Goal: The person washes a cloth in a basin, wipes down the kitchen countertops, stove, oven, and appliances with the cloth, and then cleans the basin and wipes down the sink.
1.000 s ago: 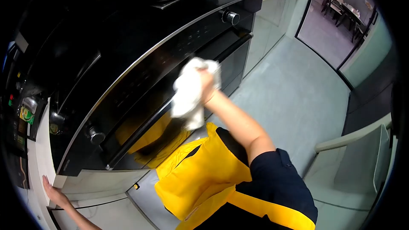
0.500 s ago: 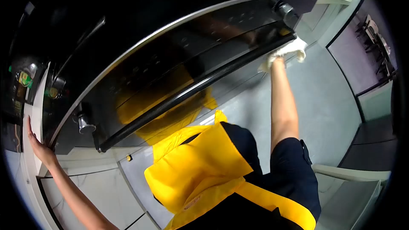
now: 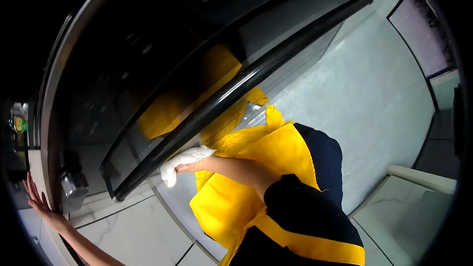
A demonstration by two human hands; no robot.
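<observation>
My right hand [image 3: 191, 166] is closed on a white cloth [image 3: 188, 156], which lies against the underside of a long black bar handle [image 3: 246, 79], near its lower left end. The cloth hides part of my fingers. Behind the handle is a glossy black appliance front, like an oven door [image 3: 148, 69], with yellow reflections in it. At the far left, my left hand [image 3: 45, 209], fingers stretched out, rests against the white counter edge [image 3: 37, 167]. A metallic knob [image 3: 74, 184] sits close to that hand.
A metal trim strip [image 3: 51, 83] curves along the appliance's edge. Small items with a green label [image 3: 20, 124] stand at the far left. White marbled cabinet fronts [image 3: 128, 221] are below. Grey floor [image 3: 364, 93] extends to the right, beside a pale ledge [image 3: 419, 177].
My right hand has moved the white cloth from the handle's right end to near its left end. The view has shifted closer to the appliance. My left hand stays at the counter edge.
</observation>
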